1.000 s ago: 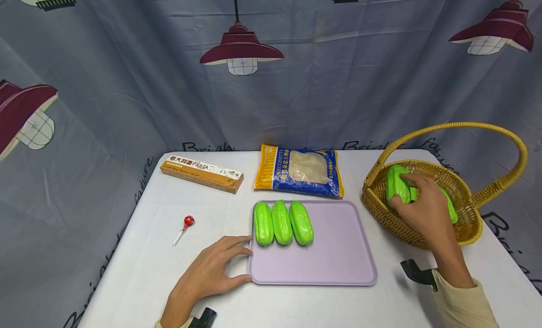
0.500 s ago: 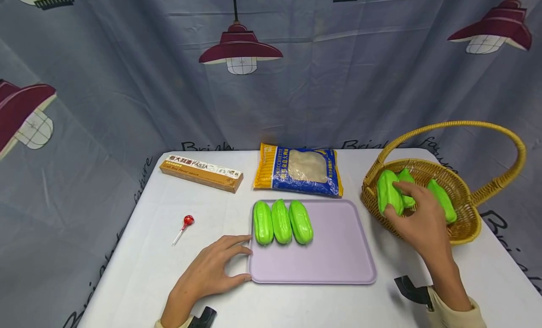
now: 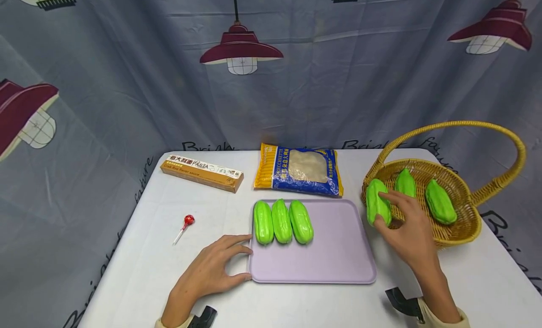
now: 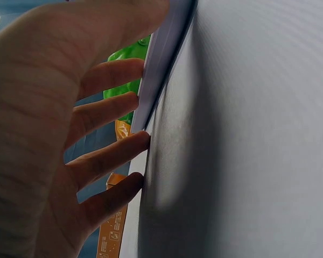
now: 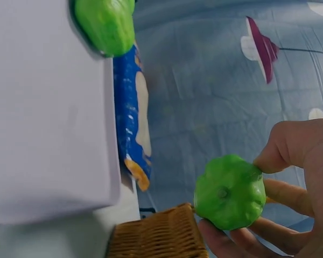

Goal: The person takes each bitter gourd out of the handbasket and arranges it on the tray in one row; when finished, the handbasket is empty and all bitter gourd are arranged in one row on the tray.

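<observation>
Ideally, my right hand [image 3: 407, 228], pinching a green vegetable [image 3: 376, 204], clears the basket rim [image 3: 465, 239] high, left hand [image 3: 211, 268] spread against the tray [image 3: 338, 262].

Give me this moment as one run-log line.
right hand: holds green vegetable near basket | left hand: at tray edge | tray: three green vegetables, side by side | basket: two green vegetables inside

A white worktop [image 3: 139, 276] fills the lower middle of the head view. Directly on it lie a brown-and-white pasta box [image 3: 202, 172], set aslant at its upper left, a blue-and-yellow pasta bag [image 3: 298, 171] at upper centre, a red lollipop [image 3: 184, 228] left of centre, a lilac tray [image 3: 338, 241] in the middle, and a wicker basket [image 3: 463, 227] at right.
</observation>
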The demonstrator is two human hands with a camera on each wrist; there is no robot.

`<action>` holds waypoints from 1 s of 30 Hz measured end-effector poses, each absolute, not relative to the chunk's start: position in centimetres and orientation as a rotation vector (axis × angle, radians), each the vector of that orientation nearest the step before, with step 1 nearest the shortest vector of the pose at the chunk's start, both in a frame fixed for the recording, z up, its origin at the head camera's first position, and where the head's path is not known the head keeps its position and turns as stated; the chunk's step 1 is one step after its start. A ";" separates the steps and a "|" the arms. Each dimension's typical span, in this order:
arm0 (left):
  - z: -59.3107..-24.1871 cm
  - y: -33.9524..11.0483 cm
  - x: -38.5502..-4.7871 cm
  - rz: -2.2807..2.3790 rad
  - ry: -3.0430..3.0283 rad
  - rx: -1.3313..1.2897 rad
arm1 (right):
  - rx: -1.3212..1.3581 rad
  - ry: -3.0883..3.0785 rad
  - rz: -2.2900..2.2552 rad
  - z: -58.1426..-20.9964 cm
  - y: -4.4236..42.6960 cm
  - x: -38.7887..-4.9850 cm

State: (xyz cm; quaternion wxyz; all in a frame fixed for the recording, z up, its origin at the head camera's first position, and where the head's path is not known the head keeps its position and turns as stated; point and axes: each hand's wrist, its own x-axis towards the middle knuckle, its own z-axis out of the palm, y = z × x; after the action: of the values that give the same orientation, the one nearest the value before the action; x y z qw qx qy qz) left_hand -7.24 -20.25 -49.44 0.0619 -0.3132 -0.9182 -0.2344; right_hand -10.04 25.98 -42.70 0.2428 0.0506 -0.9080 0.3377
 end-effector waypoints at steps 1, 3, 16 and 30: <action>-49.4 -20.3 -7.2 -0.710 -2.784 -0.944 | 0.144 -2.476 0.927 -42.8 25.8 -10.0; -49.4 -20.3 -7.3 -0.714 -2.790 -0.942 | 0.153 -2.466 0.930 -43.0 25.5 -9.8; -49.4 -20.1 -7.4 -0.718 -2.803 -0.940 | 0.320 -2.514 1.026 -44.2 22.5 -10.1; -49.6 -20.3 -7.3 -0.692 -2.765 -0.955 | 0.487 -2.652 1.031 -46.1 18.9 -11.1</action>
State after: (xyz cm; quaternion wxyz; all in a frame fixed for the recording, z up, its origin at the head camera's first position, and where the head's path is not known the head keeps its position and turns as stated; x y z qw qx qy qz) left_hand -7.30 -20.29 -49.56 0.0677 -0.3170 -0.9177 -0.2296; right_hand -11.07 18.95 -46.09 0.1273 0.1672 -0.9113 0.3542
